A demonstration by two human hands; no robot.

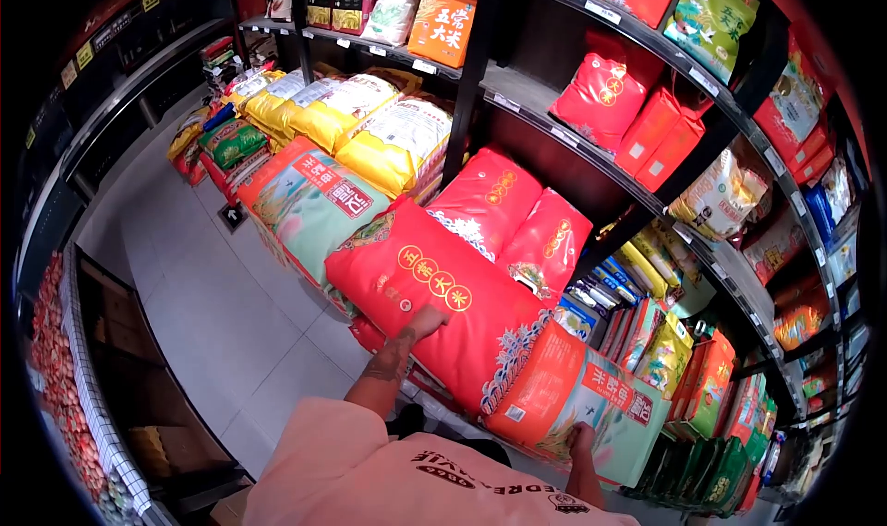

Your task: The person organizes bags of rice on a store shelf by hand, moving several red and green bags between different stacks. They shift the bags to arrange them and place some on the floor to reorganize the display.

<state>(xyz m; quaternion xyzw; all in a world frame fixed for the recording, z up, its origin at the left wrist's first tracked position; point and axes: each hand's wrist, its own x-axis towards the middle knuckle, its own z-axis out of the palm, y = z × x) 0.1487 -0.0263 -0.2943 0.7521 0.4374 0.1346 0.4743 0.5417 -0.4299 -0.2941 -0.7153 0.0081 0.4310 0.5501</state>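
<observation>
A large red rice bag (443, 295) with gold circles lies across the front of the low stack. My left hand (428, 323) rests on its near face, fingers stretched out on the surface. To the right is an orange and green rice bag (591, 406), its end close against the red bag. My right hand (580, 440) is over this bag's face with its fingers curled in; whether it grips anything is hidden. Another orange and green bag (309, 207) lies left of the red one. Two smaller red bags (488, 198) lean behind it.
Yellow and white rice sacks (356, 110) are piled at the far left. Shelves (591, 147) with red boxes and bags rise behind the stack. Tiled floor (222, 295) runs along the left, beside a bin of small red packets (65, 387). Green packs (707, 475) stand at right.
</observation>
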